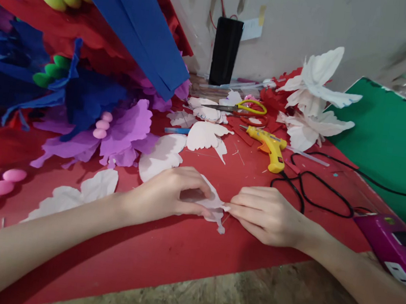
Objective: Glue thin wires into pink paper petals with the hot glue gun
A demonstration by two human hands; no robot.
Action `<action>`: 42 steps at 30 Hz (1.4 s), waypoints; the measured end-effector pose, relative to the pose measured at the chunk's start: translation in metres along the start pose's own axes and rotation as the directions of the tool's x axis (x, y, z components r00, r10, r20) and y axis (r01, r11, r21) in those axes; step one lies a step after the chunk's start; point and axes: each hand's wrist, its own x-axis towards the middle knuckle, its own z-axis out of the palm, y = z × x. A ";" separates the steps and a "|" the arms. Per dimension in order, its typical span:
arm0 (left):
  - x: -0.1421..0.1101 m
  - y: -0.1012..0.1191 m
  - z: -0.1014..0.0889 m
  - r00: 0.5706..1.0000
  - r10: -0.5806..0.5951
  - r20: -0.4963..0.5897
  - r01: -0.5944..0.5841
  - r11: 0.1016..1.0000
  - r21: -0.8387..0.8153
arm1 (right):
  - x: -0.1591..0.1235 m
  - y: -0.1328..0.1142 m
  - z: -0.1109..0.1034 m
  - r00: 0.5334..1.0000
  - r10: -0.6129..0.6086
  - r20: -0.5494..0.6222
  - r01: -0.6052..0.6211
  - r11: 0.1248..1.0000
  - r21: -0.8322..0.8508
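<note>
A white butterfly-like paper cutout (215, 202) is between my two hands, just over the red surface. My left hand (174, 190) curves around its left side, with the thumb and fingers closed on the paper. On the other side my right hand (267, 214) pinches the narrow tip of the cutout between thumb and fingers. Much of the cutout's left part is hidden behind my left hand. Behind that hand lies a rounded white cutout (161, 157), and farther back is a scalloped white piece (207, 136). Another white cutout (76, 190) rests beside my left forearm.
A yellow glue gun (272, 148) with a black cord lies beyond my right hand. Yellow-handled scissors (238, 108) are behind it. White paper butterflies (313, 96) stand by a green board (389, 145). Purple flowers (127, 133) crowd the left; a purple power strip (391, 249) sits right.
</note>
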 end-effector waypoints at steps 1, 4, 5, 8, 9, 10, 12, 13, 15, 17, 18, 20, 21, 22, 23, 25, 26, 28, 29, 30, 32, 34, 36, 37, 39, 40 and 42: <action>0.000 0.001 0.000 1.000 0.010 -0.006 -0.010 1.000 0.015 | 0.000 0.000 0.001 1.000 -0.004 0.006 0.004 1.000 -0.005; -0.001 0.005 0.001 1.000 0.027 -0.004 -0.026 0.996 0.083 | 0.001 0.000 0.002 0.999 -0.005 0.046 0.006 1.000 -0.024; -0.002 0.006 0.003 1.000 0.024 -0.008 -0.023 0.994 0.107 | 0.002 0.000 0.002 0.998 -0.007 0.057 0.009 1.000 -0.030; -0.004 0.008 0.007 0.997 -0.033 -0.072 0.043 0.989 0.138 | 0.003 -0.002 0.001 0.998 -0.012 0.061 0.015 0.999 -0.049; -0.005 0.008 0.009 0.992 -0.064 -0.109 0.078 0.988 0.133 | 0.003 -0.002 0.001 0.998 -0.014 0.057 0.017 0.999 -0.051; -0.005 0.008 0.010 0.985 -0.095 -0.146 0.113 0.986 0.123 | 0.004 -0.003 0.001 0.998 -0.014 0.054 0.017 0.998 -0.054; -0.005 0.009 0.012 0.968 -0.141 -0.207 0.165 0.981 0.104 | 0.005 -0.005 0.000 0.998 -0.018 0.060 0.022 0.998 -0.060; -0.004 0.009 0.012 0.961 -0.153 -0.229 0.179 0.979 0.097 | 0.006 -0.006 0.000 0.997 -0.022 0.070 0.027 0.997 -0.065; -0.003 0.009 0.011 0.951 -0.163 -0.263 0.190 0.978 0.081 | 0.007 -0.007 0.000 0.995 -0.027 0.092 0.034 0.997 -0.074; -0.002 0.008 0.009 0.948 -0.160 -0.274 0.186 0.980 0.072 | 0.008 -0.007 0.000 0.993 -0.026 0.117 0.034 0.997 -0.066; -0.001 0.008 0.007 0.950 -0.156 -0.272 0.181 0.981 0.070 | 0.008 -0.006 0.000 0.992 -0.023 0.127 0.031 0.998 -0.059; -0.001 0.006 0.004 0.956 -0.142 -0.258 0.166 0.983 0.074 | 0.007 -0.005 -0.001 0.990 -0.015 0.139 0.022 0.999 -0.046; -0.001 0.006 0.002 0.960 -0.129 -0.247 0.154 0.985 0.083 | 0.006 -0.005 -0.001 0.990 -0.012 0.144 0.018 0.999 -0.041; -0.001 0.005 0.001 0.964 -0.116 -0.239 0.143 0.985 0.097 | 0.005 -0.004 -0.002 0.989 -0.007 0.150 0.013 0.999 -0.036; -0.001 0.004 -0.001 0.966 -0.107 -0.235 0.137 0.984 0.112 | 0.005 -0.004 -0.002 0.988 -0.005 0.153 0.010 1.000 -0.029; -0.001 0.002 -0.002 0.964 -0.105 -0.242 0.144 0.979 0.147 | 0.003 -0.003 -0.003 0.986 -0.003 0.165 0.005 1.000 -0.009; -0.001 0.001 -0.003 0.962 -0.113 -0.248 0.156 0.974 0.162 | 0.002 -0.002 -0.003 0.985 -0.004 0.170 0.004 1.000 0.001; 0.000 -0.001 -0.004 0.959 -0.132 -0.250 0.181 0.966 0.184 | 0.001 -0.001 -0.004 0.985 -0.001 0.175 -0.001 1.000 0.014; 0.000 -0.002 -0.004 0.959 -0.129 -0.252 0.181 0.964 0.193 | 0.001 0.000 -0.005 0.984 0.000 0.178 -0.004 1.000 0.020; 0.000 -0.003 -0.004 0.959 -0.120 -0.258 0.174 0.964 0.200 | 0.000 0.001 -0.006 0.983 0.004 0.184 -0.009 1.000 0.025; 0.000 -0.004 -0.005 0.962 -0.105 -0.253 0.162 0.963 0.214 | -0.001 0.003 -0.008 0.980 0.010 0.197 -0.017 0.999 0.038; 0.000 -0.004 -0.007 0.968 -0.112 -0.224 0.165 0.958 0.235 | -0.002 0.004 -0.011 0.978 0.013 0.207 -0.025 0.998 0.052; 0.000 -0.003 -0.009 0.974 -0.136 -0.183 0.182 0.947 0.263 | -0.002 0.006 -0.014 0.976 0.021 0.217 -0.035 0.997 0.062; 0.000 -0.002 -0.011 0.975 -0.144 -0.167 0.186 0.943 0.275 | -0.002 0.007 -0.016 0.974 0.027 0.225 -0.043 0.997 0.068; 0.000 -0.001 -0.013 0.979 -0.151 -0.134 0.185 0.938 0.292 | -0.003 0.009 -0.018 0.968 0.041 0.246 -0.062 0.995 0.080; -0.001 -0.001 -0.014 0.981 -0.156 -0.114 0.183 0.937 0.299 | -0.004 0.011 -0.019 0.965 0.047 0.259 -0.071 0.994 0.083; -0.002 -0.001 -0.015 0.983 -0.165 -0.087 0.184 0.932 0.311 | -0.005 0.014 -0.020 0.961 0.055 0.272 -0.081 0.993 0.083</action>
